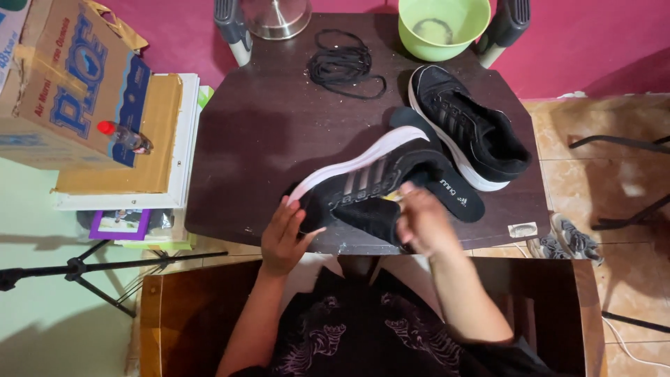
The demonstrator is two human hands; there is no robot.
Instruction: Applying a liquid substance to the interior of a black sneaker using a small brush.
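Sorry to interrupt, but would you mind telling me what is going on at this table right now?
A seated person is handling a black sneaker lying on its side on the dark table. The left hand steadies its toe end while the right hand works at its opening, next to a loose black insole. The second sneaker sits upright behind, unlaced. A bundle of black laces and a green bowl lie at the far edge.

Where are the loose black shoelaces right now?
In the head view, the black shoelaces lie coiled at the far edge of the dark table, left of the green bowl and beyond the second black sneaker.
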